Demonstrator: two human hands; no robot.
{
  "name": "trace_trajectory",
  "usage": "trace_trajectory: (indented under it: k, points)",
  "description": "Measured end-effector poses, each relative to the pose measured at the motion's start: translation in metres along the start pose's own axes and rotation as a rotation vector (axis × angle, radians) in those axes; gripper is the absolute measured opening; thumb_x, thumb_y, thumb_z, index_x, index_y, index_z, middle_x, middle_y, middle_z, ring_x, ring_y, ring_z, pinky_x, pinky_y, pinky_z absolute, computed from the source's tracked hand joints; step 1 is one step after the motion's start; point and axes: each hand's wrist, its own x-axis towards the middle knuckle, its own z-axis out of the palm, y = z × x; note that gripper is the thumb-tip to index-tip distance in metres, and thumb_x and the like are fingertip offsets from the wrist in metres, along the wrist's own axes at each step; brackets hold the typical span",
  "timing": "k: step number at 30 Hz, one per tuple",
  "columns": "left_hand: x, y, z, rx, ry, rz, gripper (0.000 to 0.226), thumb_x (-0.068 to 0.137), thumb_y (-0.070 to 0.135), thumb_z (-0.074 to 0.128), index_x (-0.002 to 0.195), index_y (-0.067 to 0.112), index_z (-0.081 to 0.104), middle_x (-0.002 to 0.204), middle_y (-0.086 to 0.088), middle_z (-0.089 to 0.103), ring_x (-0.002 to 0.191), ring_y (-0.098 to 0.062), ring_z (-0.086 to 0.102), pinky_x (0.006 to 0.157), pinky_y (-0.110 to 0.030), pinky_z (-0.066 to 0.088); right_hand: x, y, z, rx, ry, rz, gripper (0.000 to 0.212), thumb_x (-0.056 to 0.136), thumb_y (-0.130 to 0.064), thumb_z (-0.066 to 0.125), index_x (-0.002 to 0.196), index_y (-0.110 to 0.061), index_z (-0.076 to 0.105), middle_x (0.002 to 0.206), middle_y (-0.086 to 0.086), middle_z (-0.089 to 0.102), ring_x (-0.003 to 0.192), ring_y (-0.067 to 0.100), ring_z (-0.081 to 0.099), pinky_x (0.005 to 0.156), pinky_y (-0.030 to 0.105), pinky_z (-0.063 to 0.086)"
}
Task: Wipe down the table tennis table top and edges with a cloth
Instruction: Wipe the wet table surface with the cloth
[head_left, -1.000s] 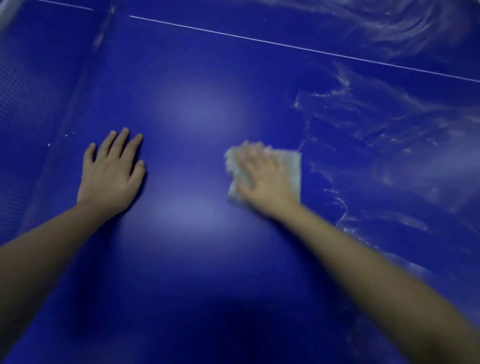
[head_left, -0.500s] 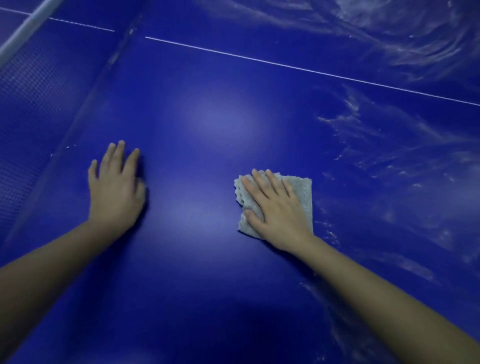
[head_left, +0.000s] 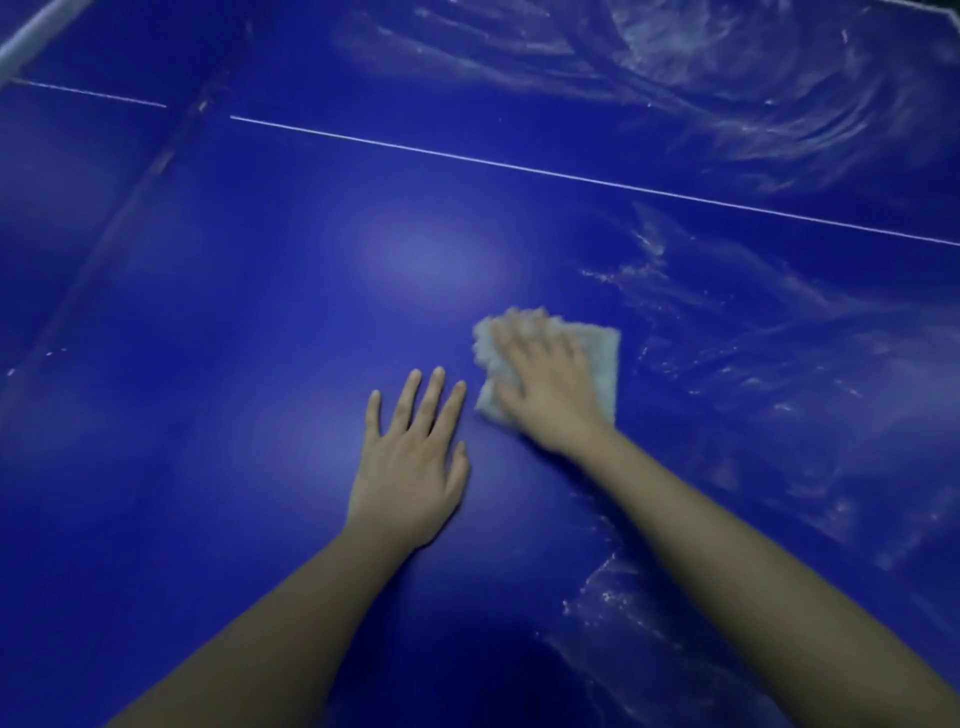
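Both hands lie flat on the table (head_left: 260, 312): left hand (head_left: 410, 462) bare, right hand (head_left: 550, 389) pressing the cloth (head_left: 605, 358). Surface left of them looks clean; whitish smears remain right and beyond, so much wiping remains.

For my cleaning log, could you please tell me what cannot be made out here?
All in the head view:
1. Cloth: mostly covered by the right hand.
2. Its fingertips: motion-blurred.
3. Table: near edge lies below the frame.
4. Net: cut off top left.
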Motion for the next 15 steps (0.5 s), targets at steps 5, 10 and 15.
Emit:
trace_trajectory:
  k: [5, 10, 15]
  points:
    - [0.000, 0.000, -0.001, -0.005, -0.003, 0.001, 0.061, 0.091, 0.040, 0.017, 0.147, 0.019, 0.030, 0.153, -0.003, 0.026, 0.142, -0.023, 0.021, 0.112, -0.051, 0.017, 0.023, 0.018, -0.008, 0.086, -0.058, -0.157, 0.058, 0.098, -0.043, 0.035, 0.151, -0.028, 0.016, 0.159, -0.002, 0.014, 0.146, 0.020, 0.007, 0.115, 0.038, -0.001]
    - [0.001, 0.000, 0.002, -0.030, 0.014, -0.010, 0.060, 0.092, 0.042, 0.018, 0.147, 0.021, 0.027, 0.154, -0.001, 0.023, 0.142, -0.016, 0.010, 0.114, -0.048, 0.011, 0.108, 0.135, -0.042, -0.048, 0.130, 0.400, 0.048, 0.083, -0.043, 0.036, 0.118, -0.019, 0.058, 0.121, 0.014, 0.059, 0.112, 0.037, 0.053, 0.088, 0.046, 0.041]
    - [0.001, 0.000, 0.000, -0.027, 0.020, -0.006, 0.058, 0.092, 0.039, 0.026, 0.145, 0.018, 0.035, 0.151, -0.003, 0.031, 0.141, -0.021, 0.023, 0.112, -0.047, 0.013, 0.111, 0.162, -0.025, 0.140, 0.048, 0.920, 0.063, 0.096, -0.044, 0.025, 0.150, -0.012, 0.017, 0.158, 0.013, 0.014, 0.145, 0.035, 0.006, 0.115, 0.055, 0.000]
